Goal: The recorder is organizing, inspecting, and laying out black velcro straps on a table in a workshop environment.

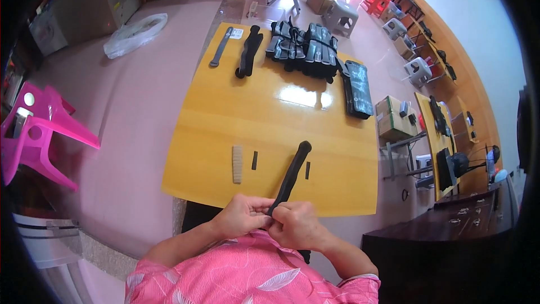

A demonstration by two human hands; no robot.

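Observation:
A long black fabric strap with a rounded far end slants across the near edge of the yellow table. My left hand pinches its near end from the left. Beside it, my right hand is closed around the same end, and the fingers hide that part of the strap. Just beyond my hands lie a ribbed beige strip and two small black strips, one left of the strap and another right of it.
Along the table's far side are a grey strap, a folded black strap pile, banded bundles of dark packages and a dark flat package stack. A pink stool stands left, a cardboard box right.

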